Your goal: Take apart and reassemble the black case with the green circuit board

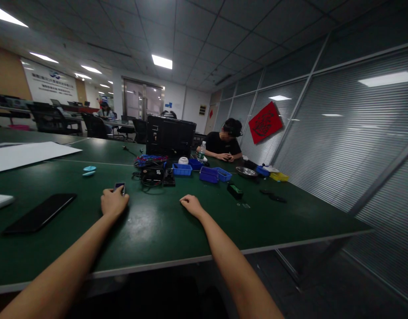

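My left hand is closed round a small dark device with a screen-like face, low over the green table. My right hand rests on the table to the right with its fingers curled together; whether anything is inside them is hidden. Beyond and between the hands lie a black box with cables and a blue tray. A green and black box stands right of my right hand. Left of my left hand is a long black slab.
A black monitor, a white ball, a bottle and several bins stand farther back. A metal bowl is at the right. A person in black sits across the table. Light blue pieces lie at the left.
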Available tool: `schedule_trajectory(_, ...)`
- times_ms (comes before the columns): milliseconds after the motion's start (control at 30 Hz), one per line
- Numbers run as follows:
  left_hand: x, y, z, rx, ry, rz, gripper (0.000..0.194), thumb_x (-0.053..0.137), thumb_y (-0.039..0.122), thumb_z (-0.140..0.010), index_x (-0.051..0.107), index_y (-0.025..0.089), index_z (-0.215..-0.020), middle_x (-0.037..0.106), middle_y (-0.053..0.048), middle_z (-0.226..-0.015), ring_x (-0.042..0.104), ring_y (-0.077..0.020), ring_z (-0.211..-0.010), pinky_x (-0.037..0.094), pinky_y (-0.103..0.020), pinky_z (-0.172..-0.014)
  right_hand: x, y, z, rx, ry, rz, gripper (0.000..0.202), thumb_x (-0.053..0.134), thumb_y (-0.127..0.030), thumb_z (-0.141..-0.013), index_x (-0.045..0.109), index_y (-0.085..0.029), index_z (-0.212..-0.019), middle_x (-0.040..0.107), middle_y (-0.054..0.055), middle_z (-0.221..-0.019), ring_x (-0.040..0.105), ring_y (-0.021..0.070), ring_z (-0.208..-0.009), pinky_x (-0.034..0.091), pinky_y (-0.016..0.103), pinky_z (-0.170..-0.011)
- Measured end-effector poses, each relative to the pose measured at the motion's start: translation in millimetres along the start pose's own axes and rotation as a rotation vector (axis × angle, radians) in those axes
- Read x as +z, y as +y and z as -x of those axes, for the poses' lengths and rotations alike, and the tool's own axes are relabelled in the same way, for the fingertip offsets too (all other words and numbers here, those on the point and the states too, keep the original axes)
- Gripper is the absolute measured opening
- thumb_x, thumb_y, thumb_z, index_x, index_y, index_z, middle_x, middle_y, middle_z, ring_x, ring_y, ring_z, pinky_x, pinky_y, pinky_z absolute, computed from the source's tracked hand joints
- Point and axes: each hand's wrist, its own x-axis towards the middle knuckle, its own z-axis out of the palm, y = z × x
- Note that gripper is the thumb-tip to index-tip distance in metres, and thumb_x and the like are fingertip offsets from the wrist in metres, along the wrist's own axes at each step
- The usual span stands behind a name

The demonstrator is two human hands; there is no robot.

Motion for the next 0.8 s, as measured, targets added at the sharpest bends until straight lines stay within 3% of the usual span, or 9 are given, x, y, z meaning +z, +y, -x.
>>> schedule_trajectory(300, 41.3, 50.3, 28.0, 0.290, -0.027, 0.025, 0.048, 0.046, 0.038, -0.074, 0.051, 0.022, -0.119, 0.043, -0.013, -0.108, 0.049, -0.0249, -0.096, 0.038, -0.033, -0.084, 1.2, 0.9, -0.5, 0.002, 0.004, 0.009, 0.017, 0.051, -0.017, -0.075, 0.068, -0.016, -0.080, 0.065, 0.004, -0.088, 0.058, 0.0127, -0.080, 0.042, 0.022, -0.074)
schedule_trajectory(500, 68.9, 86.9, 54.1, 0.411, -0.058, 0.090, 0.052, 0.051, 0.037, -0.072, 0.048, 0.022, -0.122, 0.044, -0.013, -0.112, 0.049, -0.0237, -0.100, 0.036, -0.032, -0.087, 5.2, 6.9, -3.2, -0.023, 0.010, 0.030, 0.018, 0.051, -0.016, -0.075, 0.068, -0.017, -0.080, 0.065, 0.004, -0.086, 0.058, 0.0127, -0.080, 0.041, 0.022, -0.074)
schedule_trajectory(633, 81.7, 97.2, 63.8, 0.467, -0.070, 0.136, 0.057, 0.053, 0.035, -0.071, 0.044, 0.016, -0.124, 0.044, -0.015, -0.118, 0.046, -0.0237, -0.107, 0.034, -0.031, -0.091, 7.5, 9.7, -4.7, -0.017, 0.000, 0.046, 0.018, 0.051, -0.015, -0.074, 0.068, -0.017, -0.081, 0.065, 0.004, -0.087, 0.057, 0.0129, -0.080, 0.041, 0.022, -0.075)
schedule_trajectory(800, 88.9, 95.8, 65.2, 0.497, -0.084, 0.181, 0.058, 0.055, 0.032, -0.070, 0.042, 0.015, -0.125, 0.043, -0.015, -0.124, 0.045, -0.0235, -0.111, 0.033, -0.032, -0.094, 6.4, 6.2, -2.9, -0.015, 0.012, 0.028, 0.018, 0.052, -0.014, -0.073, 0.068, -0.018, -0.079, 0.065, 0.003, -0.085, 0.057, 0.0129, -0.078, 0.041, 0.022, -0.074)
